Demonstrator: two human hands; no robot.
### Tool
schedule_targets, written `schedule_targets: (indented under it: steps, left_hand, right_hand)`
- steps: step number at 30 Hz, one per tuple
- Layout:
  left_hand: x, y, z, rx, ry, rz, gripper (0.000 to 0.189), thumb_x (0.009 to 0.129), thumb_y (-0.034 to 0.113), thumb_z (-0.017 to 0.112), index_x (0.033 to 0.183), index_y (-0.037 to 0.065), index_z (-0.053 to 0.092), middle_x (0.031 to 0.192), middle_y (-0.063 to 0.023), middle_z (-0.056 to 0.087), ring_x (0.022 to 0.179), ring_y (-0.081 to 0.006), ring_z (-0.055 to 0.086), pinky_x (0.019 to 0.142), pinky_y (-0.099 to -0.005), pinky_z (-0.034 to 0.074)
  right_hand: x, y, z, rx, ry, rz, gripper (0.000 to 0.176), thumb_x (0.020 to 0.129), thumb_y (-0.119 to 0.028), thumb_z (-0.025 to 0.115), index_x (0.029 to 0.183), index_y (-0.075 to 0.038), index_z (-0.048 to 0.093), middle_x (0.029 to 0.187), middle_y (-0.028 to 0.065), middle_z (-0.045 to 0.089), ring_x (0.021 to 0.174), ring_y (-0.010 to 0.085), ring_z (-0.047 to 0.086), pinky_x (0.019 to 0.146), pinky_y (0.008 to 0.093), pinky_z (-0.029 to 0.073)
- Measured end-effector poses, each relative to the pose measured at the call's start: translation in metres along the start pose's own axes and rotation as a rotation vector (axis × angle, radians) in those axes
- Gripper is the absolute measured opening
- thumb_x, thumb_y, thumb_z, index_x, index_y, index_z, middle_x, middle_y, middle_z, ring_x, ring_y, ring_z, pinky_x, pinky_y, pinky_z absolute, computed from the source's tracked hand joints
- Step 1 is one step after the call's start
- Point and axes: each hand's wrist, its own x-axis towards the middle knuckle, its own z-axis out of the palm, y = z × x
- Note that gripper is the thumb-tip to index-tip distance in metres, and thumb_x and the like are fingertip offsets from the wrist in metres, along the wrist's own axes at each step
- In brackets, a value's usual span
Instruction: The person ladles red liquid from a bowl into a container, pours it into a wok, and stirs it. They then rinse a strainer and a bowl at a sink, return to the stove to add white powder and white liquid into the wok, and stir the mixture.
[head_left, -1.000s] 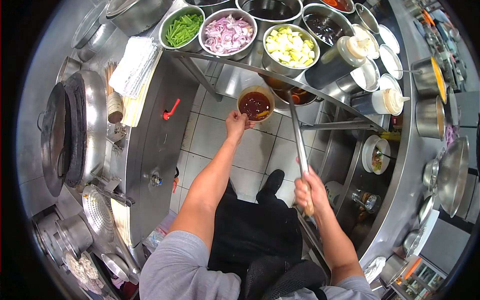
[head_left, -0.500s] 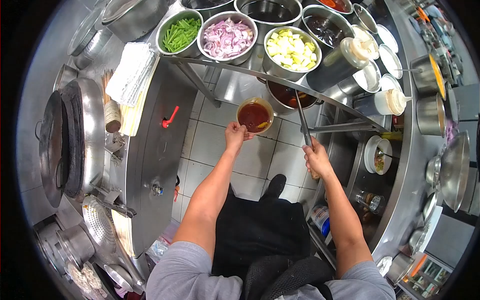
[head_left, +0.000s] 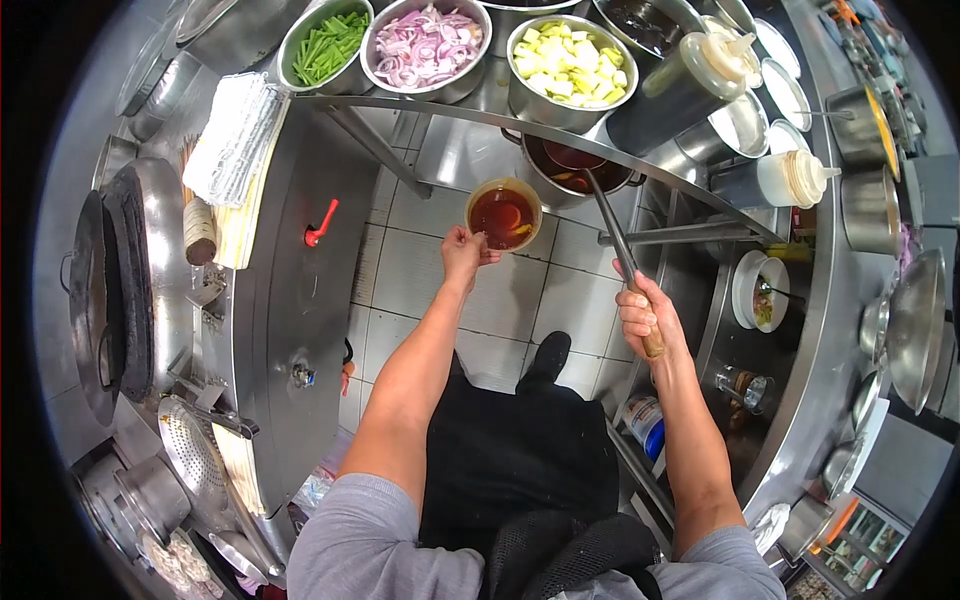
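Observation:
My left hand (head_left: 468,256) grips the near rim of a round bowl (head_left: 503,215) that holds dark reddish-brown liquid with a yellow piece in it. My right hand (head_left: 648,312) is wrapped round the wooden grip of a long-handled ladle (head_left: 612,228). The ladle's head reaches into a metal pot (head_left: 565,190) under the upper shelf, to the right of the bowl. Similar dark red liquid with some orange pieces shows in the pot. The shelf edge hides part of the pot.
On the steel shelf (head_left: 470,112) stand containers of green vegetable pieces (head_left: 330,48), sliced red onion (head_left: 428,45) and yellow-green chunks (head_left: 570,62). Squeeze bottles (head_left: 770,182) stand at the right. A folded white cloth (head_left: 236,140) lies on the left counter. Tiled floor lies below.
The ladle's head has come into sight in the pot, and my right hand has shifted slightly right and its grip has turned. An orange slice now shows in the bowl. The view has shifted.

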Motion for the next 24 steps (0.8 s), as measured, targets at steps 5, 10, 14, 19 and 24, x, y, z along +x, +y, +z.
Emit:
schedule_targets:
  steps: [5, 10, 14, 19, 24]
  left_hand:
    - [0.002, -0.007, 0.005, 0.030, 0.022, -0.023, 0.018, 0.089, -0.002, 0.055, 0.087, 0.007, 0.039, 0.069, -0.0079, 0.056, 0.056, -0.0215, 0.065, 0.054, -0.0363, 0.063]
    - [0.003, -0.009, 0.010, -0.005, 0.000, -0.015, 0.018, 0.090, -0.001, 0.055, 0.088, 0.007, 0.039, 0.069, -0.0080, 0.056, 0.056, -0.0215, 0.065, 0.055, -0.0370, 0.063]
    - [0.002, -0.005, 0.015, 0.018, 0.015, -0.019, 0.018, 0.090, -0.001, 0.055, 0.088, 0.007, 0.038, 0.069, -0.0080, 0.055, 0.056, -0.0221, 0.066, 0.055, -0.0371, 0.063]
    - [-0.003, 0.000, 0.019, 0.023, -0.002, -0.017, 0.018, 0.090, -0.001, 0.054, 0.087, 0.007, 0.038, 0.068, -0.0076, 0.055, 0.055, -0.0224, 0.066, 0.054, -0.0369, 0.062]
    - [-0.009, 0.014, 0.025, 0.029, 0.001, -0.030, 0.018, 0.090, -0.001, 0.054, 0.086, 0.007, 0.038, 0.067, -0.0070, 0.055, 0.055, -0.0219, 0.065, 0.053, -0.0364, 0.062]
  right_hand:
    - [-0.033, -0.001, 0.008, -0.038, 0.032, 0.007, 0.037, 0.103, -0.030, 0.049, 0.138, -0.018, 0.047, 0.065, -0.0044, 0.039, 0.042, 0.0019, 0.035, 0.032, 0.0176, 0.031]
    - [-0.075, 0.011, 0.018, -0.053, 0.044, 0.037, 0.042, 0.104, -0.030, 0.048, 0.144, -0.019, 0.042, 0.064, -0.0042, 0.040, 0.040, 0.0022, 0.034, 0.032, 0.0183, 0.032]
    - [-0.102, 0.024, 0.027, -0.063, 0.048, 0.079, 0.047, 0.104, -0.030, 0.046, 0.149, -0.019, 0.037, 0.064, -0.0037, 0.040, 0.038, 0.0031, 0.032, 0.031, 0.0191, 0.032]
    - [-0.115, 0.038, 0.026, -0.198, 0.056, 0.112, 0.046, 0.104, -0.028, 0.046, 0.148, -0.018, 0.037, 0.064, -0.0018, 0.039, 0.039, 0.0049, 0.032, 0.031, 0.0209, 0.031]
    - [-0.122, 0.052, 0.026, -0.349, 0.096, 0.132, 0.045, 0.104, -0.024, 0.046, 0.148, -0.020, 0.037, 0.064, -0.0009, 0.041, 0.040, 0.0057, 0.034, 0.034, 0.0218, 0.033]
